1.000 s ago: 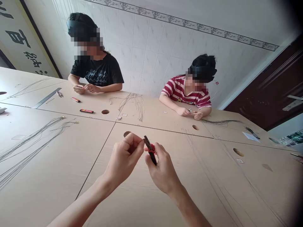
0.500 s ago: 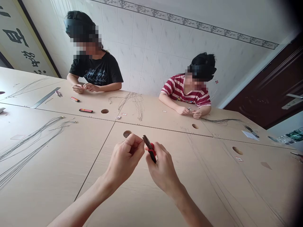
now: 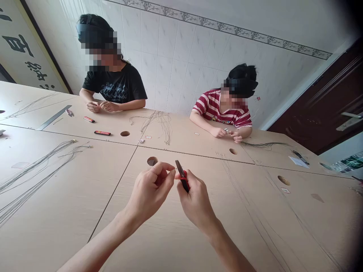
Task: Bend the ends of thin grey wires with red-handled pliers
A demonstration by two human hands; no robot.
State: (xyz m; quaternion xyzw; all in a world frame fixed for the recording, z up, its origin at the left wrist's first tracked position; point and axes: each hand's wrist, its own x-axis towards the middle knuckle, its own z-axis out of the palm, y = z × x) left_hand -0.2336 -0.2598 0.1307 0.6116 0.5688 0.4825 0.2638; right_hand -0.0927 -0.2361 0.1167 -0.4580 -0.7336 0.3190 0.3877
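My right hand [image 3: 195, 198] is wrapped round a pair of pliers [image 3: 183, 177] with red and black handles, its dark metal jaws pointing up and away from me. Just left of it, my left hand [image 3: 151, 187] is closed, thumb and forefinger together in a pinch. Whatever sits between those fingertips is too small to name. The fingertips are close beside the plier jaws, a small gap apart. Both hands are above the wooden table [image 3: 159, 234].
Thin chains or cords [image 3: 36, 162] lie at left, others [image 3: 161, 122] farther back and fainter strands [image 3: 246, 202] at right. Red blade boxes [image 3: 102, 133], a metal ruler [image 3: 55, 117] and a table hole [image 3: 152, 161] also show. Two people [image 3: 113, 83] [image 3: 224, 109] sit across.
The pliers have turned more upright and moved slightly right, away from my left fingertips. My left forefinger has straightened a little. The seated people have barely moved.
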